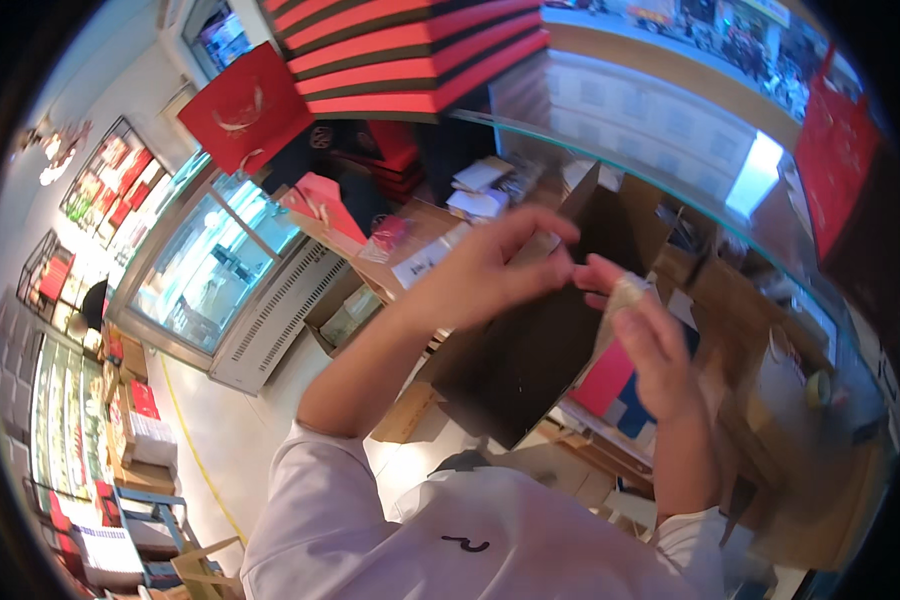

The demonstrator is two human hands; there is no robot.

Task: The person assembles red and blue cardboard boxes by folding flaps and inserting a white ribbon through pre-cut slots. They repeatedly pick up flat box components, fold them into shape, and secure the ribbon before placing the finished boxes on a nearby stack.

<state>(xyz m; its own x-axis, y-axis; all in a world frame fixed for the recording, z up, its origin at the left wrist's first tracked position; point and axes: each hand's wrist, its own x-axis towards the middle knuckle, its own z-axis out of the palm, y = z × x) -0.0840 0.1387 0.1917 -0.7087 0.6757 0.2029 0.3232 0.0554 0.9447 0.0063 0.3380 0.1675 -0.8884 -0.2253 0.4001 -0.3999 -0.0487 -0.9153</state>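
While left hand [482, 275] and right hand [660, 355] hover loosely curled, dark box [515, 365] below them, any hold impossible to tell

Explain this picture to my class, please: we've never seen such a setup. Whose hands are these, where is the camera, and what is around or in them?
There is no machine here: a person works with bare hands. A wide fisheye camera worn on the head looks down, so straight edges bend and the wearer's white shirt shows below. The left hand and right hand are raised close together, in front of a dark brown surface. Something pale shows at the right hand's fingers; it's too blurred to tell what, or whether anything is held. Farther off are white packets, a red-and-black striped stack and a glass-fronted case.
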